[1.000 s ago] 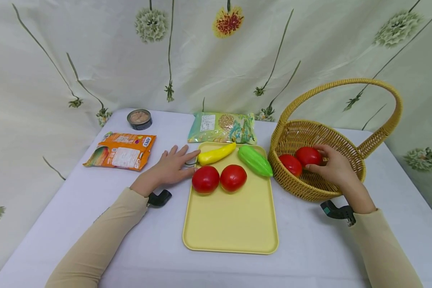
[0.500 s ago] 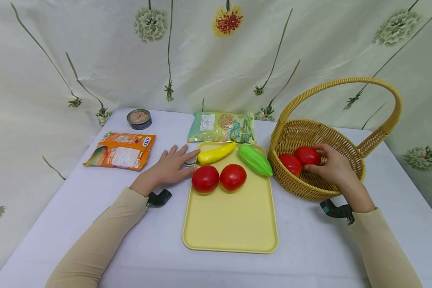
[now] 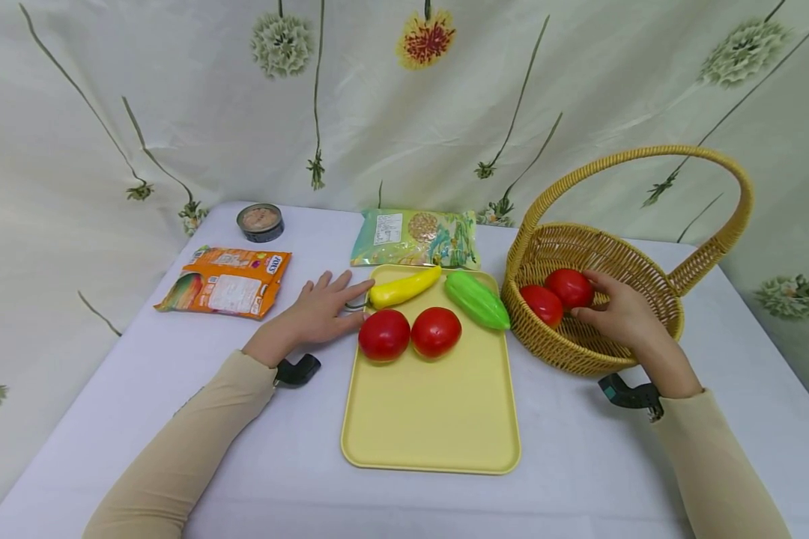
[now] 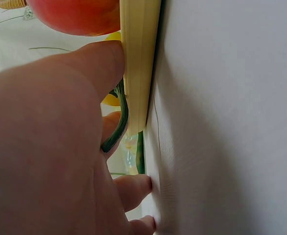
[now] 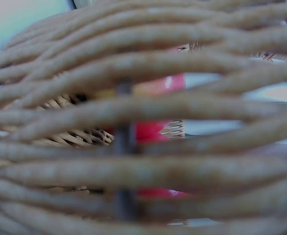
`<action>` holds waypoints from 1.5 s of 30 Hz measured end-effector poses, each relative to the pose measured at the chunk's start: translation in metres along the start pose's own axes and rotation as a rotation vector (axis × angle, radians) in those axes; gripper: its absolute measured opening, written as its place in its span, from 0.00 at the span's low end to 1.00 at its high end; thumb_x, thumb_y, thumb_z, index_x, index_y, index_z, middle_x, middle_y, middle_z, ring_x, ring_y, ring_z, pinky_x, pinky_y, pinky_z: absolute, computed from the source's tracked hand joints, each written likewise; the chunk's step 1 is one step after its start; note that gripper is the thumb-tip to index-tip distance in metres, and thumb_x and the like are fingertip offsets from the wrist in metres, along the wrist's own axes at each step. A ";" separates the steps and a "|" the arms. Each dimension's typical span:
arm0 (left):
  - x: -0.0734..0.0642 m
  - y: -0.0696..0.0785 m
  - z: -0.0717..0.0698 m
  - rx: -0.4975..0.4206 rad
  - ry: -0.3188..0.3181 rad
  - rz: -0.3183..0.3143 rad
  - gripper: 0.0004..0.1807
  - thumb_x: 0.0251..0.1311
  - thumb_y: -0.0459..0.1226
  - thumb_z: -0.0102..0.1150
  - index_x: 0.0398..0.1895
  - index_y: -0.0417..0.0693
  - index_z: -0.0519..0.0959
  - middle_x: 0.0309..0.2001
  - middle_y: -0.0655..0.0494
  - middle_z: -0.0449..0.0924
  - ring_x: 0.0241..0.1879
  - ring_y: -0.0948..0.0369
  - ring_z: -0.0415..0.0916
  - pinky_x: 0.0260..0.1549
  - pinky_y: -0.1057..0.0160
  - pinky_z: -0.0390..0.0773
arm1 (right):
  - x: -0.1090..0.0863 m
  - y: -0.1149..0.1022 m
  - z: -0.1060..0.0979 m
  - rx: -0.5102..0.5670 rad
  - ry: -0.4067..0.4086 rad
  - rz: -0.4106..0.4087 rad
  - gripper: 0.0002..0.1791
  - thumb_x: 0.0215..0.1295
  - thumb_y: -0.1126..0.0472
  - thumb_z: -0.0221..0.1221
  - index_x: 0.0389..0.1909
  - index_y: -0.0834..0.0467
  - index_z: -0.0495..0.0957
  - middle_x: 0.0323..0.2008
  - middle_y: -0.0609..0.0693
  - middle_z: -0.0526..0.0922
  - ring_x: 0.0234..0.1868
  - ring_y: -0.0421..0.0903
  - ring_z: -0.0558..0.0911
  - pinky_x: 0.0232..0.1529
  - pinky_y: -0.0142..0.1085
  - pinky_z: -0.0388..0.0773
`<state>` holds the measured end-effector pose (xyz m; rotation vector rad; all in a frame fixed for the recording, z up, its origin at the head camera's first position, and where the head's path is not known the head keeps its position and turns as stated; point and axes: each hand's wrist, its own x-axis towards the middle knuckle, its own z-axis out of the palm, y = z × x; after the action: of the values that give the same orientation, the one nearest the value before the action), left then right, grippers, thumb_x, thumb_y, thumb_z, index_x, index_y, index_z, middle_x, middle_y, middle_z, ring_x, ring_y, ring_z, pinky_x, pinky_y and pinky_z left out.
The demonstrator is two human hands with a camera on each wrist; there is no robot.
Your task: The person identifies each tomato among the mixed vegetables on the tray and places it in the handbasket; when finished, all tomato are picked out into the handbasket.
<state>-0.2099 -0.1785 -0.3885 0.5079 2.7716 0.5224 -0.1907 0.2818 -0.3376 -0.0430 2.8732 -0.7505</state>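
Observation:
My left hand lies flat with spread fingers at the upper left of the yellow tray. Its thumb and index finger touch the tray's edge, on either side of the stem of a yellow pepper. On the tray sit two red tomatoes and a green pepper-like vegetable. My right hand reaches into the wicker basket. Its thumb and fingertips are spread at the right side of a tomato, beside another tomato. Basket weave hides this hand in the right wrist view.
Behind the tray lies a green food packet. To the left are an orange snack packet and an opened round tin. The basket's tall handle arches over its opening. A flower-print cloth hangs at the back.
In the basket, the tomato at my right hand has shifted slightly left, away from the palm, and the fingertips now lie at its right edge. My left hand stays in place.

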 end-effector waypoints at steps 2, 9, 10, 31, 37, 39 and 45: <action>0.000 0.000 0.000 0.000 0.000 0.001 0.39 0.70 0.55 0.54 0.81 0.62 0.56 0.82 0.37 0.45 0.79 0.29 0.36 0.73 0.24 0.37 | 0.000 0.000 0.000 0.001 -0.005 -0.003 0.43 0.69 0.58 0.62 0.79 0.65 0.52 0.70 0.77 0.65 0.65 0.74 0.70 0.59 0.64 0.78; 0.000 0.000 0.000 0.003 0.003 0.001 0.39 0.70 0.55 0.53 0.81 0.62 0.56 0.82 0.37 0.45 0.79 0.29 0.36 0.74 0.24 0.37 | -0.001 -0.001 0.000 0.019 -0.006 -0.006 0.44 0.69 0.57 0.62 0.79 0.65 0.51 0.70 0.78 0.64 0.67 0.75 0.68 0.60 0.66 0.76; -0.001 0.000 0.000 0.002 0.003 0.001 0.38 0.70 0.55 0.53 0.81 0.62 0.56 0.82 0.37 0.46 0.80 0.29 0.36 0.74 0.24 0.37 | -0.001 -0.001 0.000 0.021 -0.004 -0.006 0.45 0.69 0.57 0.62 0.79 0.65 0.51 0.70 0.78 0.63 0.67 0.75 0.68 0.60 0.66 0.76; -0.002 0.001 -0.001 -0.016 0.004 -0.002 0.38 0.70 0.55 0.53 0.81 0.61 0.57 0.82 0.37 0.45 0.80 0.29 0.35 0.74 0.25 0.36 | -0.002 0.001 0.002 0.038 0.054 -0.021 0.42 0.70 0.53 0.62 0.78 0.64 0.55 0.68 0.74 0.68 0.61 0.73 0.78 0.54 0.60 0.82; -0.003 0.000 0.000 -0.015 0.003 0.000 0.38 0.70 0.54 0.53 0.81 0.61 0.57 0.82 0.38 0.45 0.80 0.29 0.35 0.74 0.25 0.36 | -0.005 -0.002 0.000 0.041 0.082 -0.025 0.41 0.71 0.51 0.61 0.78 0.64 0.56 0.69 0.75 0.67 0.62 0.73 0.76 0.55 0.62 0.82; -0.003 0.001 0.000 -0.016 0.003 0.002 0.38 0.70 0.54 0.53 0.81 0.61 0.57 0.82 0.37 0.45 0.80 0.29 0.35 0.74 0.25 0.36 | -0.007 -0.002 -0.001 0.049 0.092 -0.021 0.41 0.72 0.50 0.60 0.78 0.63 0.56 0.70 0.75 0.67 0.62 0.74 0.76 0.55 0.62 0.82; -0.003 0.002 -0.002 -0.016 0.001 -0.002 0.38 0.70 0.54 0.53 0.81 0.60 0.56 0.82 0.37 0.44 0.80 0.29 0.34 0.74 0.25 0.36 | -0.012 -0.009 -0.004 0.055 0.171 -0.051 0.38 0.72 0.49 0.60 0.77 0.59 0.60 0.70 0.73 0.68 0.60 0.73 0.78 0.51 0.61 0.84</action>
<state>-0.2073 -0.1785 -0.3857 0.5012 2.7663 0.5447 -0.1798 0.2773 -0.3277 -0.0477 3.0206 -0.8836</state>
